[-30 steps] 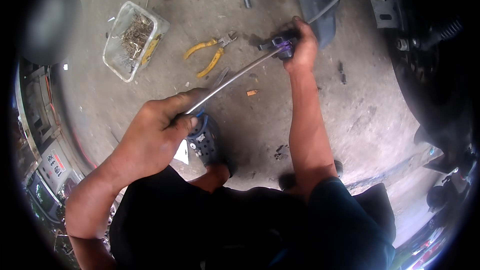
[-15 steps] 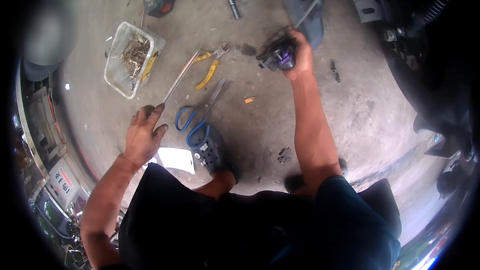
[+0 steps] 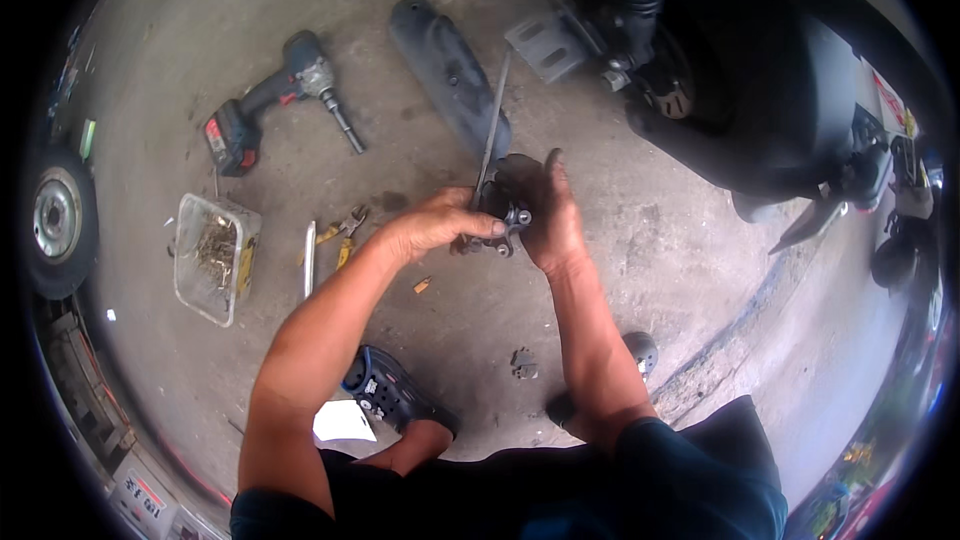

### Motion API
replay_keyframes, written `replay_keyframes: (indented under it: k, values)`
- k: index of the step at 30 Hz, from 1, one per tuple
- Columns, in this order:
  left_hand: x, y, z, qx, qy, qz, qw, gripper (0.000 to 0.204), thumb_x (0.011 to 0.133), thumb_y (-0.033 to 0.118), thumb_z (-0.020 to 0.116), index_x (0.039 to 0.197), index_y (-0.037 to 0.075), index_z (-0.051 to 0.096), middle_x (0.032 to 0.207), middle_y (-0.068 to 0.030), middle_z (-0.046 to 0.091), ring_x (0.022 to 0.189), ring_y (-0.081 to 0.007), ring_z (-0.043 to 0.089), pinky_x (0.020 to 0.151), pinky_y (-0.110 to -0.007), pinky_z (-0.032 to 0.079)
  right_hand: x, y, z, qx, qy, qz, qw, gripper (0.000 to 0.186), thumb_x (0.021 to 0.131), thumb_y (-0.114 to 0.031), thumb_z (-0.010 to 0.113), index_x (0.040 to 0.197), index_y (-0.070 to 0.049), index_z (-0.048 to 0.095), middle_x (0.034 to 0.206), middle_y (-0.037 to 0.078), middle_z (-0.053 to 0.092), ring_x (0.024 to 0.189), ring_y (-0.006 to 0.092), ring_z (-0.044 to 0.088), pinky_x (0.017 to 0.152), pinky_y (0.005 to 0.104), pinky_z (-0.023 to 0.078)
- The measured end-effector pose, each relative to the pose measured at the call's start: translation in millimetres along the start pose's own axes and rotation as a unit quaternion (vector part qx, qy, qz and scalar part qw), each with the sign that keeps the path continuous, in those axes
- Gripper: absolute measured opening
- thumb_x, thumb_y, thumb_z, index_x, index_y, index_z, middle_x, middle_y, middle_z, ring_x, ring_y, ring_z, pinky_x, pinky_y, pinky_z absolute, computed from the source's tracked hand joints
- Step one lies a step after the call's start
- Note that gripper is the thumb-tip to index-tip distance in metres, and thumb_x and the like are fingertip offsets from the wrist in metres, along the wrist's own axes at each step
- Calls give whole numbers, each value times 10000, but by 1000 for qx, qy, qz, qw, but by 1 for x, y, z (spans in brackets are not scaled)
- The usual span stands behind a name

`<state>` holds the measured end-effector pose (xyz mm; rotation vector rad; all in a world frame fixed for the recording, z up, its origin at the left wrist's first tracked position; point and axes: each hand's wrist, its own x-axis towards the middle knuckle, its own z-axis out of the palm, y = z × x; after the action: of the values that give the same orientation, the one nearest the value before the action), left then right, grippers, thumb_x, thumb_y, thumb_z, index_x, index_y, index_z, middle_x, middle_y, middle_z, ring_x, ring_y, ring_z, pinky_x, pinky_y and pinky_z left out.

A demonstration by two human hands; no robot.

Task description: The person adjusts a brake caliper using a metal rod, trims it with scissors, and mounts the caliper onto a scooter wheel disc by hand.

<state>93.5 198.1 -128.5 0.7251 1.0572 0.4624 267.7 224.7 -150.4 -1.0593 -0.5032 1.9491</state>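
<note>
A dark metal brake caliper (image 3: 498, 222) is held up in front of me, off the floor. My left hand (image 3: 435, 225) is closed on its left side, the thumb across its near face. Beside its right side is my right hand (image 3: 556, 225), palm turned toward it and a finger stretched upward; whether the palm touches it I cannot tell. From the caliper a thin hose (image 3: 496, 110) runs up toward the vehicle's metal bracket (image 3: 548, 48). A slim silver rod-shaped tool (image 3: 309, 260) lies on the floor, left of the yellow-handled cutting pliers (image 3: 343, 235).
A clear tub of small metal parts (image 3: 218, 255) stands at left, below a cordless impact wrench (image 3: 280, 95). Beyond my hands lies a dark cover (image 3: 450, 75). The vehicle's wheel (image 3: 690, 60) fills the upper right. Small dark pieces (image 3: 524, 362) lie near my shoes.
My left hand has left the silver tool on the floor and moved right onto the caliper. The right hand has loosened from around it. The view has shifted toward the vehicle.
</note>
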Motion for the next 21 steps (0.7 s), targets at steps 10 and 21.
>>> replay_keyframes:
  k: [10,21]
  values:
    - [91,-11,123,-197,110,217,950,408,770,16,680,1169,50,598,1036,-59,656,918,-158,630,804,-305,519,-48,-16,-58,-48,251,-111,960,436,876,-309,668,1163,6,575,1056,89,621,970,181,576,864,322,448]
    - [103,42,130,-262,125,140,947,557,836,389,676,1225,53,462,1084,-88,583,909,-216,611,697,-355,510,-26,-49,-80,-249,243,-352,869,400,796,-46,717,1158,3,554,1090,85,611,967,156,585,830,299,483]
